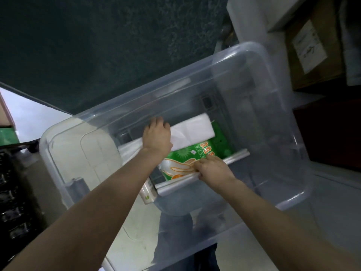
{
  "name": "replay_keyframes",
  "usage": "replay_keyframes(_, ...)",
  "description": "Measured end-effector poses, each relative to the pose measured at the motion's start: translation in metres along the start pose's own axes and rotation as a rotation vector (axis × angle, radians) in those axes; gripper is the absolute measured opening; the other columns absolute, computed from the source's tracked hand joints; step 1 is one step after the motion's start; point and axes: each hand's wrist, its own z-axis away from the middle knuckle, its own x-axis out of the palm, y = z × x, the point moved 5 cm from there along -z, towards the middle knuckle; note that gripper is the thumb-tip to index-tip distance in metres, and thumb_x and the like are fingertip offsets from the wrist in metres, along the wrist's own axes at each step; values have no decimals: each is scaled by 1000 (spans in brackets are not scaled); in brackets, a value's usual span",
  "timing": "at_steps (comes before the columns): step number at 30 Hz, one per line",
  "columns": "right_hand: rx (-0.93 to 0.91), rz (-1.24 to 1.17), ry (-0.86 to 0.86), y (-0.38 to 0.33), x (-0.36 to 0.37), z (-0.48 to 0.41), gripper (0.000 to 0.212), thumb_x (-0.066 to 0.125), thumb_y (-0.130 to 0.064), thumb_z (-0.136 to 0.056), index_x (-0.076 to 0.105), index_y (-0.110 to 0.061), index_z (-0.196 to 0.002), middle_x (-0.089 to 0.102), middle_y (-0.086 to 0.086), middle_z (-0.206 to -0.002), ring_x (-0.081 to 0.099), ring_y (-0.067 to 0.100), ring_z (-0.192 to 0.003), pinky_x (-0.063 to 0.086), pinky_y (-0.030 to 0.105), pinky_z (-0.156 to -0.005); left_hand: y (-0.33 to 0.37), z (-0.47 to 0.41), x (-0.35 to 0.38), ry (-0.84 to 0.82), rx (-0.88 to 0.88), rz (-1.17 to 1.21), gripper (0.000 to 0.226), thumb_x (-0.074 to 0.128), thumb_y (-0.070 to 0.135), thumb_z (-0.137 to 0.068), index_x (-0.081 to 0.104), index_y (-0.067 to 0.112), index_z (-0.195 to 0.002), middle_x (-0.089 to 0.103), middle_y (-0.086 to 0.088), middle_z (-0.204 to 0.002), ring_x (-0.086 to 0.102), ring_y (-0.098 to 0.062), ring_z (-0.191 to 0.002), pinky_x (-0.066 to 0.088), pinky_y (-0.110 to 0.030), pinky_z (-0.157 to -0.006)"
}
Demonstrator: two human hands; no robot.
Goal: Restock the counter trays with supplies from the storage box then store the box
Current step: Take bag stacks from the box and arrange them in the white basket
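Head view: a clear storage box point(195, 90) fills mid-frame, its long axis running lower left to upper right. A cardboard carton point(310, 45) sits at upper right, dark racks at the left edge. Inside the box, the left hand point(156, 136) lies flat, fingers together, on a white packet point(193, 132); the right hand point(212, 169), grip seemingly pinched, holds a green glove packet point(187, 157).

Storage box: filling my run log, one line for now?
storage box open | left hand on white pack | right hand on green packet

dim room: dark green wall point(97, 36), cardboard box point(312, 45) on shelf.
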Motion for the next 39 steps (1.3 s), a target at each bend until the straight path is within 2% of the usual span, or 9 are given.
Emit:
replay_keyframes(3,5,-15,58,2,-10,9,26,52,-21,-88,58,-20,-113,62,4,-114,47,26,-115,33,35,-91,4,18,0,18,-15,130,44,64,29,-82,48,7,-118,47,-15,-125,42,-32,-119,37,-41,-94)
replay_keyframes(6,10,-47,108,0,-23,21,26,52,-23,-88,59,-20,-112,62,4,-112,48,26,-115,34,35,-88,4,33,-5,-40,-16,282,33,60,28,-88,45,11,-112,63,-18,-110,60,-38,-98,45,-41,-74)
replay_keyframes(11,19,-166,289,1,-61,53,24,57,-26,-88,62,-18,-109,64,4,-110,51,27,-109,36,35,-84,-1,56,-47,85,7,358,26,61,30,-88,46,16,-104,67,-17,-95,62,-37,-85,38,-36,-62)
replay_keyframes(15,27,-158,412,0,-93,90,25,57,-27,-87,62,-18,-110,65,4,-110,52,27,-105,38,36,-82,-9,82,-101,161,12,544,27,68,34,-83,47,24,-96,66,-8,-89,60,-30,-79,47,-39,-66)
replay_keyframes(19,20,-180,484,-2,-126,144,27,57,-29,-88,61,-18,-112,64,4,-112,52,26,-107,38,36,-85,-3,132,-166,316,81,623,28,70,33,-79,44,33,-89,62,4,-85,56,-20,-77,37,-31,-63)
replay_keyframes(26,-16,-186,639,-17,-182,276,26,59,-29,-88,61,-17,-110,65,8,-108,55,29,-106,47,42,-83,43,251,-256,492,223,717,27,75,26,-78,55,31,-96,67,8,-96,62,-10,-92,47,-31,-77)
replay_keyframes(29,5,-193,691,-15,-193,337,22,60,-32,-87,61,-21,-105,65,9,-106,58,30,-104,47,38,-76,66,298,-287,555,289,691,26,76,26,-77,58,30,-96,68,7,-98,62,-9,-95,49,-34,-82)
replay_keyframes(34,121,-201,766,8,-191,443,19,60,-38,-88,58,-25,-101,66,5,-103,60,29,-96,42,34,-66,117,355,-332,664,415,671,27,79,29,-74,61,30,-94,70,9,-92,64,-6,-90,50,-30,-76)
replay_keyframes(39,326,-280,878,50,-179,548,18,59,-35,-88,62,-22,-100,67,6,-102,60,27,-95,51,40,-80,201,378,-360,700,531,730,29,79,38,-72,61,35,-95,67,16,-89,62,1,-82,48,-20,-65)
